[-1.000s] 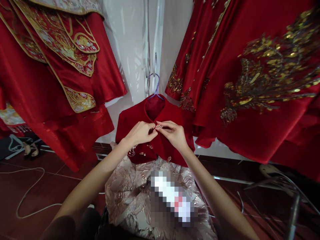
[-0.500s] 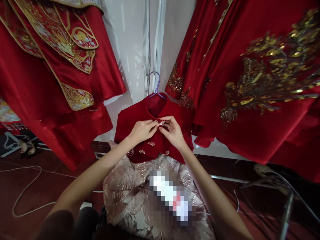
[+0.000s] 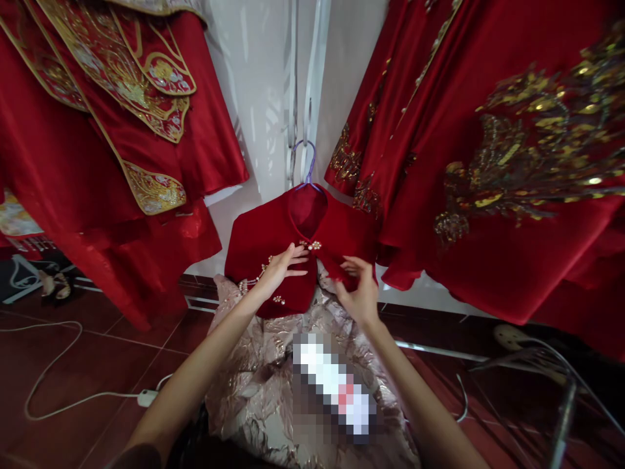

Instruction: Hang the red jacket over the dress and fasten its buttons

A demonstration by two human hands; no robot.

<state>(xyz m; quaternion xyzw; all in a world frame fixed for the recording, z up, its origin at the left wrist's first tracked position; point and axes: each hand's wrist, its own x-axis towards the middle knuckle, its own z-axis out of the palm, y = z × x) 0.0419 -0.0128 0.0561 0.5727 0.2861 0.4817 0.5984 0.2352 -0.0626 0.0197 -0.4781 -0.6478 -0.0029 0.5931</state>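
A red velvet cape jacket (image 3: 258, 231) hangs on a purple hanger (image 3: 311, 163), its collar fastened by a jewelled clasp (image 3: 315, 245). My left hand (image 3: 278, 272) lies over the jacket's left front just below the collar, fingers stretched out and apart. With thumb and fingers, my right hand (image 3: 360, 294) pinches the free edge of the right front and folds it outward. Below the collar the two fronts part. A small flower-shaped ornament (image 3: 278, 300) and a beaded chain (image 3: 251, 283) show on the left front.
Embroidered red garments (image 3: 209, 124) hang at left, and a red gown with gold sequins (image 3: 508, 150) hangs at right. Pale brocade fabric (image 3: 254, 397) lies below the jacket, with a blurred-out patch over it. A white cable (image 3: 81, 397) runs along the tiled floor; a metal stand (image 3: 561, 410) is lower right.
My hands have come apart from the collar clasp. The right moved down and right, drawing the jacket's right front outward; the left shifted slightly down, its fingers now extended.
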